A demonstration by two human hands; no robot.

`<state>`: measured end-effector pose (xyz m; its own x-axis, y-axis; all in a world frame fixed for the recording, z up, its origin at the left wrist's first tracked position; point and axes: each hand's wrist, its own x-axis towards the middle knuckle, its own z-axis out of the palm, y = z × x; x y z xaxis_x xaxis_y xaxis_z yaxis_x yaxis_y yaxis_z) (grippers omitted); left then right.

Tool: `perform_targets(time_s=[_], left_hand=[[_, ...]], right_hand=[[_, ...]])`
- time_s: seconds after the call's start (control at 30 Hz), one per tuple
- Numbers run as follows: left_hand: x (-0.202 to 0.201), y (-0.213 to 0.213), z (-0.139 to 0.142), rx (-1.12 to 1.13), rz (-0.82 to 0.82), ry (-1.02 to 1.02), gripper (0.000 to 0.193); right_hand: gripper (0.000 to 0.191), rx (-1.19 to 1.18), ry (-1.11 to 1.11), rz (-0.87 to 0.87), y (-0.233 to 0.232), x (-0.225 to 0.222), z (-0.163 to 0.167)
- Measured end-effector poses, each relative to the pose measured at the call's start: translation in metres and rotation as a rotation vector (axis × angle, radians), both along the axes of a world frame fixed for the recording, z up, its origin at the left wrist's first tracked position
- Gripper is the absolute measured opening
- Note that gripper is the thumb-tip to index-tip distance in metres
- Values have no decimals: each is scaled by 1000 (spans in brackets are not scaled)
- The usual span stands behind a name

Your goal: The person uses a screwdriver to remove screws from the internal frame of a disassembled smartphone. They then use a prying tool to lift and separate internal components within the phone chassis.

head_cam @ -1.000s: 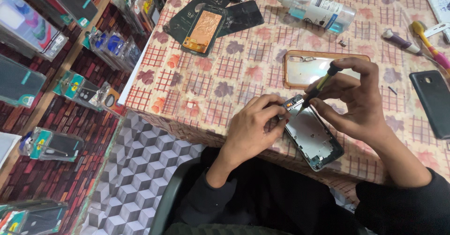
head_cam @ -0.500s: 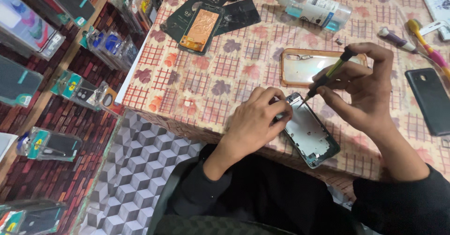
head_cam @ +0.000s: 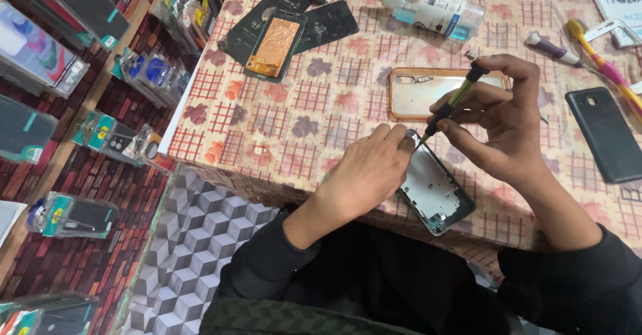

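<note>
1. Right hand (head_cam: 505, 131): fingers closed around a slim screwdriver (head_cam: 451, 103), held at a slant with the tip down at the top corner of the opened phone (head_cam: 435, 191); the cap rests under the index finger, likely for steady turning.
2. Left hand (head_cam: 364, 174): curled over the phone's upper left edge, fingertips pressing it flat to the tabletop (head_cam: 267, 128), apparently so it cannot slide under the tool.
3. Opened phone: lies at the near tabletop edge, inner metal frame facing up, partly covered by the left hand.
4. Clear orange-rimmed case (head_cam: 418, 94): at 12 o'clock from the phone, just behind the screwdriver, half hidden by the right hand.
5. Black back cover (head_cam: 605, 134): at 3 o'clock, well apart.
6. Toothbrush (head_cam: 605, 67) and small purple tool (head_cam: 552, 49): at 2 o'clock.
7. Clear liquid bottle (head_cam: 431, 7): at 12 o'clock, lying on its side.
8. Phone with copper-coloured back (head_cam: 275, 44) on dark panels: at 10 o'clock.
9. Packaged phone cases (head_cam: 73, 214): shelves at 9 o'clock, beyond the tabletop.
</note>
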<state>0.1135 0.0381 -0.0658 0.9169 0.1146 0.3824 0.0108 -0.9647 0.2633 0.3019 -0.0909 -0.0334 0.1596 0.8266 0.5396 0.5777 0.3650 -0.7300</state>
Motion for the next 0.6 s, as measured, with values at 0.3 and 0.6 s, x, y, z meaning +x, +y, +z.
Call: perform_targets(time_s=[0.3, 0.6], left_hand=[[-5, -3, -15, 86, -15, -164, 23], [-6, -5, -15, 118, -18, -204, 26]], right_hand=[[74, 16, 32, 6, -2, -1, 0], [74, 9, 36, 11, -4, -2, 1]])
